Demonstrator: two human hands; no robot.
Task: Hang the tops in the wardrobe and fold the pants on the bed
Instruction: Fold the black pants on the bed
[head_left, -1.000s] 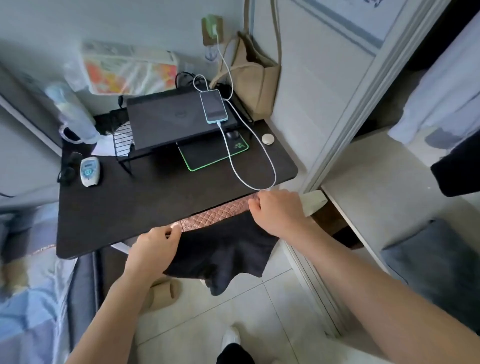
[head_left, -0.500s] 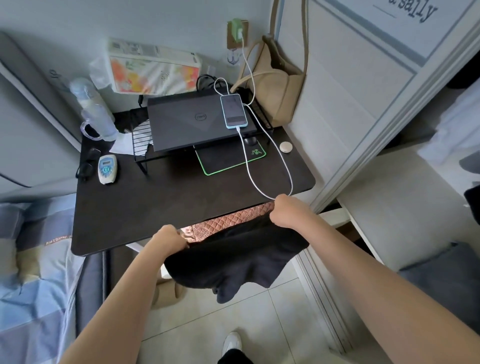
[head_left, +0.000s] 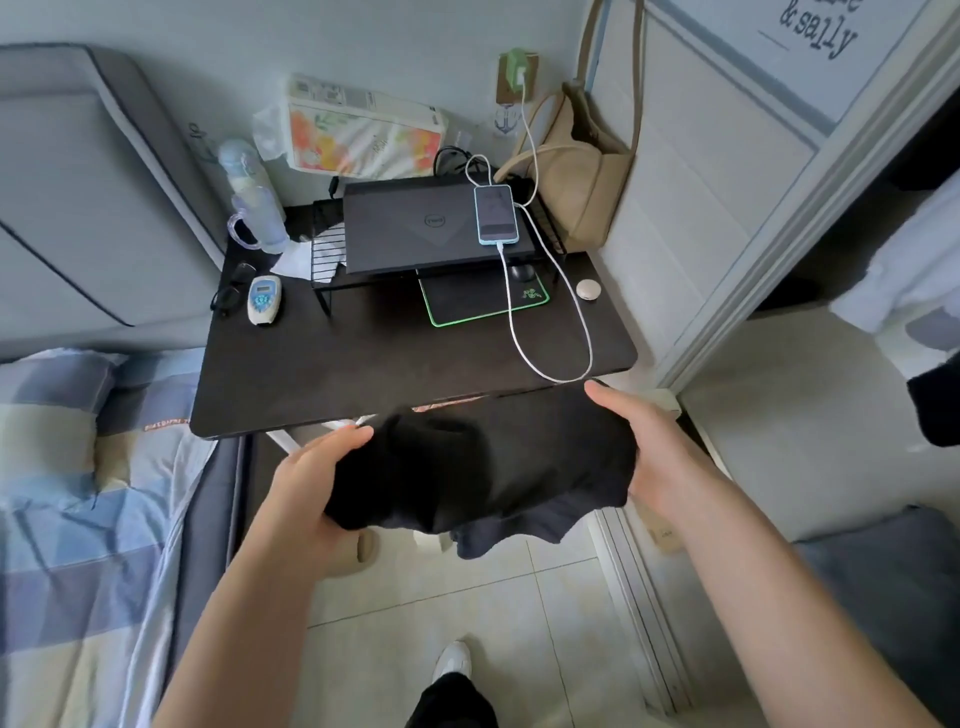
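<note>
A black garment (head_left: 483, 473) hangs bunched between my two hands, in front of the dark desk's front edge and above the tiled floor. My left hand (head_left: 317, 478) grips its left end, fingers laid over the top of the cloth. My right hand (head_left: 644, 457) holds the right end, thumb and fingers wrapped around the fabric. A loose flap of it droops below. The bed (head_left: 78, 519) with a blue and cream checked sheet lies at the left. The open wardrobe (head_left: 810, 405) with white and dark clothes hanging inside stands at the right.
The dark desk (head_left: 363, 374) carries a closed laptop (head_left: 431, 223) on a wire stand, a phone (head_left: 496, 213) on a white cable, a mouse pad, a bottle and a remote. A beige bag (head_left: 582, 176) hangs by the wardrobe frame. A slipper lies on the floor under the garment.
Both hands have lifted the black garment off the quilted pink chair seat under the desk and pulled it toward me; the seat is now almost hidden behind the cloth.
</note>
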